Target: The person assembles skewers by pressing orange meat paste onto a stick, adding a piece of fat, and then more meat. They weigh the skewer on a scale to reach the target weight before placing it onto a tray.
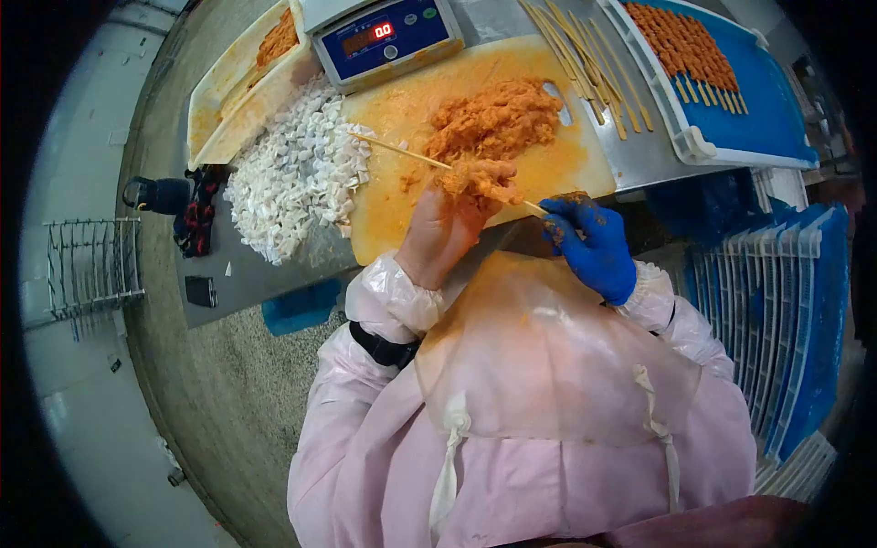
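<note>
My left hand, ungloved and smeared orange, has its fingers wrapped round orange marinated meat on a wooden skewer. The skewer's bare end sticks out to the upper left, over the white pieces. In a blue glove, my right hand pinches the skewer's other end, just right of the meat. Both hands are above the near edge of an orange-stained cutting board. Beyond them on the board lies a heap of the same orange meat. Meat residue clings to the gloved fingers.
A scale reading 0.0 stands behind the board. To the left are a pile of white chopped pieces and a white tub. Loose skewers lie at right, beside a tray of finished skewers. Stacked trays stand lower right.
</note>
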`<state>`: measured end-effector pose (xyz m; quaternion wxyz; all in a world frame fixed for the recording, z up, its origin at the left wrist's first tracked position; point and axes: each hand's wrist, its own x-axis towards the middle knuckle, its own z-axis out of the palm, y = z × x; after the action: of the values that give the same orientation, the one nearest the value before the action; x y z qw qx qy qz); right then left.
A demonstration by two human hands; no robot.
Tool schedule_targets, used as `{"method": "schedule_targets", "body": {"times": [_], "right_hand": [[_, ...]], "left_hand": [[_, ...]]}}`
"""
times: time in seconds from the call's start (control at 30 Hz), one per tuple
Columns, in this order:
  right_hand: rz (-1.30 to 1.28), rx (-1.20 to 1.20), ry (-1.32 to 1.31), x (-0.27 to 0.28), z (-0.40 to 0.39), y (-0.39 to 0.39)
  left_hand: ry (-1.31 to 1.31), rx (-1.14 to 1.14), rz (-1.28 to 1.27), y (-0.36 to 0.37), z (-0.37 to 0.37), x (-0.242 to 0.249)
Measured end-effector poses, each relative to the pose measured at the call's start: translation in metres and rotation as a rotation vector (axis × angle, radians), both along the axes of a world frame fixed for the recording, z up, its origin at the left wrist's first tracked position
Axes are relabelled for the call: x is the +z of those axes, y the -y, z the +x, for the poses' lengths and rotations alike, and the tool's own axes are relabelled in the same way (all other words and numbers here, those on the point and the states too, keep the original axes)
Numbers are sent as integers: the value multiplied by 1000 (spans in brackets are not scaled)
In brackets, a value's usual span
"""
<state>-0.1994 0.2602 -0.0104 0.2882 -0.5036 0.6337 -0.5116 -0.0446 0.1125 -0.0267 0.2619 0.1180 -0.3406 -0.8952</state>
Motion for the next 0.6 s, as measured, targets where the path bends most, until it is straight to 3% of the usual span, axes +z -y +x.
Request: {"method": "schedule_targets", "body": {"times": [0.13, 0.2, 0.3, 0.53, 0.6], "right_hand": [[116, 17, 132, -2, 1, -4], [133, -11, 250, -4, -1, -5], [155, 5, 359, -6, -2, -6], [259, 75, 404, 6, -7, -4], [271, 31, 476, 1, -17, -7]], "left_hand": [[-42, -23, -33, 4, -1, -1], [158, 1, -127, 2, -4, 6], [40, -57, -153, 3, -3, 4], [257, -75, -243, -2, 5, 24], [578, -77, -694, 14, 23, 32]]}}
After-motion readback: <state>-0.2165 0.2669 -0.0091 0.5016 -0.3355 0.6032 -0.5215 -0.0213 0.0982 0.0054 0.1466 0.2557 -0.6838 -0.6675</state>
